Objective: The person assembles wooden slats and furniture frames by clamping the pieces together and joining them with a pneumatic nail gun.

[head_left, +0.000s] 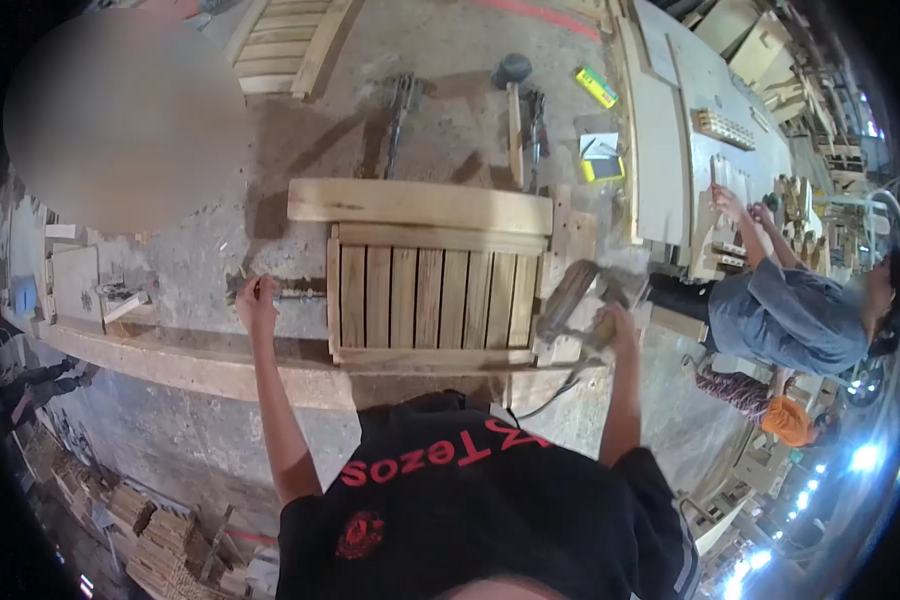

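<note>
A slatted wooden panel (430,300) with a frame lies flat on the bench before me, with a thick wooden board (420,203) along its far side. My left hand (258,299) is closed on the end of a metal bar clamp (300,295), whose bar runs to the panel's left side. At the panel's right end, my right hand (618,328) grips a dark handheld power tool (570,300), smeared by motion. A thin black cord or hose (555,398) trails from the tool toward my body.
Two more clamps (400,115) (537,130) reach out beyond the board, beside a black-headed mallet (513,70). Yellow boxes (596,87) (602,170) lie at the right. Across the bench stands a person whose head is blurred; another person (785,310) works at the right-hand table.
</note>
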Demonstrator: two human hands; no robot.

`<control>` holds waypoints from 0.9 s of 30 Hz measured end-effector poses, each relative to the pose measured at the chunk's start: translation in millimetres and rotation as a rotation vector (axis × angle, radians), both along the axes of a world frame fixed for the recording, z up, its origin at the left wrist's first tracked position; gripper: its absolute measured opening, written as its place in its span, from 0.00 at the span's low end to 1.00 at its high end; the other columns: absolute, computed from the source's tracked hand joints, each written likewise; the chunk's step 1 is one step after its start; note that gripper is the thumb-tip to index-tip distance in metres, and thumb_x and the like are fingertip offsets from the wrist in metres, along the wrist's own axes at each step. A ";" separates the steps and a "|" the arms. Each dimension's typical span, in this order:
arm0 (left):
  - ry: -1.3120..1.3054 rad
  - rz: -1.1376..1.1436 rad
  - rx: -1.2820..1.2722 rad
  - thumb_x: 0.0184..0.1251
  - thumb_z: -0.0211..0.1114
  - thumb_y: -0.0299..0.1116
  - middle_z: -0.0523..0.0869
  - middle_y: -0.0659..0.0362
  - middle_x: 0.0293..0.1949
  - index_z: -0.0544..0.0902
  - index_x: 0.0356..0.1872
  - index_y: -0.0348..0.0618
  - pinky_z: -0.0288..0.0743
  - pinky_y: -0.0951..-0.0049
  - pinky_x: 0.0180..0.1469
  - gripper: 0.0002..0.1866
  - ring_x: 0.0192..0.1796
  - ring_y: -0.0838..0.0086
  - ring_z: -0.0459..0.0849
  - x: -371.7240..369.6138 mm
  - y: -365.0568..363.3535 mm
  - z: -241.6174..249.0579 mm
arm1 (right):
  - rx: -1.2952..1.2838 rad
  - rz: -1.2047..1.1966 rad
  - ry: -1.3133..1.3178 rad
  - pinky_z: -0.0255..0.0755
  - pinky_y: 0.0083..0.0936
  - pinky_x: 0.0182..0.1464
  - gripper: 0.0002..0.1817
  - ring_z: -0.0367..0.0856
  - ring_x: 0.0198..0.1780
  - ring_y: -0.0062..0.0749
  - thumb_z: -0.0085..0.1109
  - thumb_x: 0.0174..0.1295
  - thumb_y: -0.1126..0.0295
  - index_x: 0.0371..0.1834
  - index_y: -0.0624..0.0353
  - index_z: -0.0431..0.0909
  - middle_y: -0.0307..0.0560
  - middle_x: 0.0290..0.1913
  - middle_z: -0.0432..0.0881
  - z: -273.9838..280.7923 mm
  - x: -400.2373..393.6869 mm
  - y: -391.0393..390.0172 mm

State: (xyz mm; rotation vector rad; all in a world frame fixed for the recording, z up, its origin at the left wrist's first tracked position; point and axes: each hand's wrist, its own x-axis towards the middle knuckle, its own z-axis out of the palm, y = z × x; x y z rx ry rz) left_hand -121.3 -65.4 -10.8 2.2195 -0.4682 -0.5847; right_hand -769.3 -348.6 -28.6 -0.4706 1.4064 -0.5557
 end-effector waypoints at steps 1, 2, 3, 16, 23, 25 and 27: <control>0.002 -0.006 -0.015 0.67 0.60 0.37 0.80 0.63 0.19 0.83 0.26 0.38 0.62 0.78 0.17 0.14 0.15 0.82 0.71 -1.8 0.9 2.0 | 0.028 -0.097 -0.081 0.72 0.31 0.32 0.09 0.73 0.28 0.33 0.57 0.59 0.65 0.34 0.58 0.72 0.41 0.27 0.73 22.3 27.7 13.2; 0.005 -0.005 -0.027 0.67 0.60 0.37 0.79 0.63 0.18 0.82 0.26 0.37 0.62 0.78 0.17 0.14 0.15 0.83 0.71 -1.8 -0.5 2.0 | 0.041 -0.150 -0.094 0.71 0.31 0.32 0.08 0.72 0.30 0.31 0.55 0.60 0.65 0.34 0.57 0.70 0.40 0.28 0.71 48.9 63.6 22.1; -0.001 -0.004 -0.068 0.67 0.60 0.37 0.79 0.63 0.18 0.82 0.26 0.37 0.62 0.78 0.16 0.14 0.15 0.83 0.70 -2.2 -2.0 1.1 | 0.046 -0.085 -0.242 0.69 0.29 0.30 0.09 0.71 0.29 0.28 0.55 0.61 0.63 0.34 0.55 0.69 0.39 0.27 0.70 53.5 72.9 26.5; -0.045 -0.019 -0.116 0.68 0.59 0.37 0.78 0.61 0.18 0.82 0.26 0.36 0.65 0.75 0.16 0.15 0.14 0.80 0.71 -1.8 7.8 -19.5 | -0.152 0.275 0.342 0.62 0.23 0.15 0.11 0.69 0.14 0.23 0.62 0.60 0.63 0.34 0.60 0.77 0.37 0.16 0.70 78.2 174.0 14.0; -0.006 -0.032 -0.093 0.67 0.60 0.38 0.77 0.62 0.17 0.82 0.26 0.36 0.63 0.76 0.16 0.15 0.15 0.80 0.70 0.5 2.6 -2.3 | -0.144 0.306 0.350 0.61 0.24 0.15 0.07 0.66 0.13 0.22 0.59 0.61 0.67 0.31 0.57 0.73 0.35 0.16 0.68 80.7 181.8 23.1; -0.006 -0.028 -0.099 0.67 0.60 0.38 0.76 0.63 0.16 0.82 0.26 0.37 0.62 0.76 0.16 0.15 0.15 0.81 0.70 -1.0 4.2 -4.0 | -0.157 0.288 0.321 0.61 0.24 0.15 0.06 0.65 0.13 0.22 0.58 0.61 0.68 0.31 0.57 0.73 0.35 0.16 0.67 71.8 183.4 26.5; -0.005 -0.014 -0.103 0.67 0.60 0.38 0.76 0.63 0.16 0.82 0.25 0.38 0.62 0.76 0.15 0.15 0.15 0.81 0.70 -1.4 3.2 -4.2 | -0.139 0.295 0.358 0.60 0.24 0.15 0.05 0.65 0.13 0.22 0.56 0.60 0.71 0.30 0.59 0.73 0.36 0.16 0.66 75.8 186.4 28.7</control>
